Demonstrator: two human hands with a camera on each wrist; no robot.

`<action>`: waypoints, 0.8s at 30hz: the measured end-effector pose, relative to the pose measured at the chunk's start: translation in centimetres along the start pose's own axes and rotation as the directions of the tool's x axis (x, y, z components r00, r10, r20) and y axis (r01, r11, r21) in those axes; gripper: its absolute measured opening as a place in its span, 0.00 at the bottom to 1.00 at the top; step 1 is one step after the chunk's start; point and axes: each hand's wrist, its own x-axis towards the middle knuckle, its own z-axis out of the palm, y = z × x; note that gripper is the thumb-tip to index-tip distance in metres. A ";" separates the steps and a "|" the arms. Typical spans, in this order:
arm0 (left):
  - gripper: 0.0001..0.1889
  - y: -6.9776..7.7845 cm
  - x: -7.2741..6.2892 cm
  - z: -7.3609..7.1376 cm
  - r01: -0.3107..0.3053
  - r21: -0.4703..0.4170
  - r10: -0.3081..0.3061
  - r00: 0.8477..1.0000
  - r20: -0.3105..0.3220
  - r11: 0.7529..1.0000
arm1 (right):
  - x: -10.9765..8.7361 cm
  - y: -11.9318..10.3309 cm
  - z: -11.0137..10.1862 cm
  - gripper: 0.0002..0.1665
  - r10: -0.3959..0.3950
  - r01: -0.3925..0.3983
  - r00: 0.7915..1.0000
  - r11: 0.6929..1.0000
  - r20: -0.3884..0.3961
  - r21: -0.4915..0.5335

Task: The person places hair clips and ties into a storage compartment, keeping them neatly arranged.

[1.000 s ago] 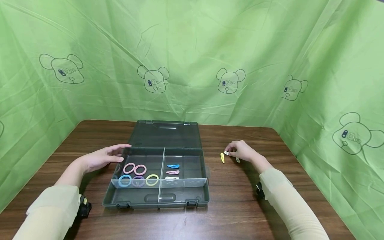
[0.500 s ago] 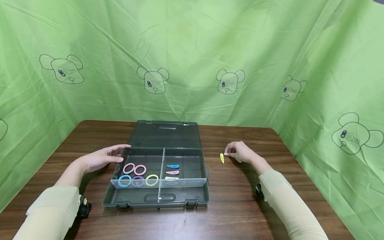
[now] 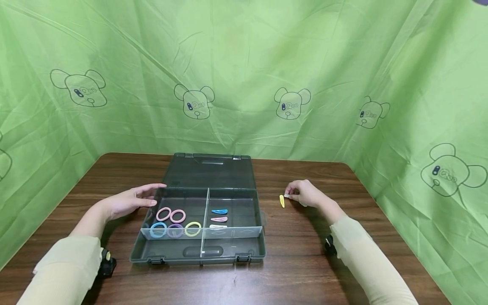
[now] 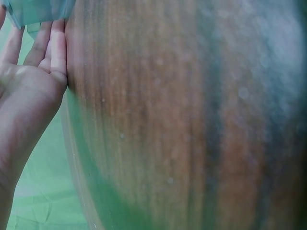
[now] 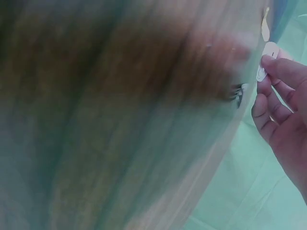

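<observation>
My right hand [image 3: 306, 192] pinches a white hair clip [image 5: 271, 48] between thumb and fingers, low over the table right of the box. A yellow hair clip [image 3: 282, 201] lies just left of its fingertips. Another pale clip [image 5: 238, 96] lies beneath the hand, mostly hidden in the head view. My left hand [image 3: 127, 202] rests against the left side of an open dark grey divided box [image 3: 264, 245], its fingers fairly straight. Inside, at left, are two pink hair ties [image 3: 184, 217] with a blue, a purple and a yellow one. The right compartment holds blue [image 3: 219, 211], pink [image 3: 219, 219] and white clips.
The box lid [image 3: 213, 173] lies folded back behind it. Clear dividers [image 3: 208, 207] split the box into compartments. The brown wooden table [image 3: 297, 271] ends at a green curtain [image 3: 244, 63] on the back and sides.
The right hand keeps its place with the white clip, which has tilted slightly in its fingers. The pale clip under that hand shows less than before. The left hand stays still.
</observation>
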 end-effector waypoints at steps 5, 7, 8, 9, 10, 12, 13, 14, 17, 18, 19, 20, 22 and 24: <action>0.30 0.0 0.0 0.0 -0.005 0.001 0.005 1.000 0.002 1.000 | -0.1 -1.0 -0.7 0.07 0.000 0.000 1.000 1.000 0.009 0.005; 0.30 0.0 0.0 0.1 -0.006 -0.002 0.006 1.000 0.002 1.000 | -0.1 -1.4 -1.0 0.07 -0.006 0.006 1.000 1.000 0.011 0.016; 0.30 0.0 0.0 0.1 -0.005 -0.004 0.005 1.000 0.002 1.000 | -0.2 -1.5 -1.2 0.07 -0.009 0.009 1.000 1.000 0.012 0.020; 0.30 0.0 0.0 0.1 -0.005 -0.007 0.005 1.000 0.002 1.000 | -0.2 -1.7 -1.3 0.07 -0.012 0.011 1.000 1.000 0.013 0.025; 0.30 0.0 -0.1 0.1 -0.005 -0.010 0.005 1.000 0.002 1.000 | -0.2 -1.9 -1.5 0.07 -0.011 0.011 1.000 0.999 0.014 0.033; 0.30 0.1 -0.1 0.2 -0.003 -0.012 0.003 1.000 0.001 1.000 | -0.2 -2.3 -1.9 0.07 -0.012 0.011 1.000 0.999 0.018 0.049; 0.30 0.1 -0.1 0.2 -0.002 -0.013 0.002 1.000 0.001 1.000 | -0.2 -2.5 -2.0 0.07 -0.016 0.015 1.000 0.998 0.018 0.056; 0.30 0.1 -0.1 0.2 -0.001 -0.013 0.001 1.000 0.002 1.000 | -0.2 -2.7 -2.2 0.07 -0.018 0.016 1.000 0.998 0.020 0.064; 0.30 0.2 -0.1 0.2 0.002 -0.007 -0.002 1.000 0.000 1.000 | -0.2 -3.4 -2.7 0.06 -0.018 0.016 1.000 0.997 0.024 0.082; 0.31 0.2 -0.2 0.2 0.003 -0.004 -0.003 1.000 -0.001 1.000 | -0.2 -3.6 -2.8 0.06 -0.024 0.022 0.999 0.996 0.021 0.087; 0.31 0.3 -0.2 0.3 0.005 -0.001 -0.005 1.000 -0.001 1.000 | -0.2 -3.8 -2.9 0.06 -0.030 0.028 0.999 0.995 0.019 0.092; 0.31 0.3 -0.2 0.3 0.006 0.001 -0.006 1.000 -0.002 1.000 | -0.2 -4.1 -3.1 0.06 -0.032 0.030 0.999 0.995 0.016 0.095; 0.31 0.5 -0.2 0.3 0.008 0.005 -0.008 1.000 -0.004 1.000 | -0.2 -4.6 -3.3 0.05 -0.037 0.036 0.999 0.994 0.005 0.099; 0.31 0.6 -0.2 0.3 0.007 0.007 -0.007 1.000 -0.004 1.000 | -0.2 -5.1 -3.6 0.05 -0.043 0.044 0.999 0.993 -0.009 0.109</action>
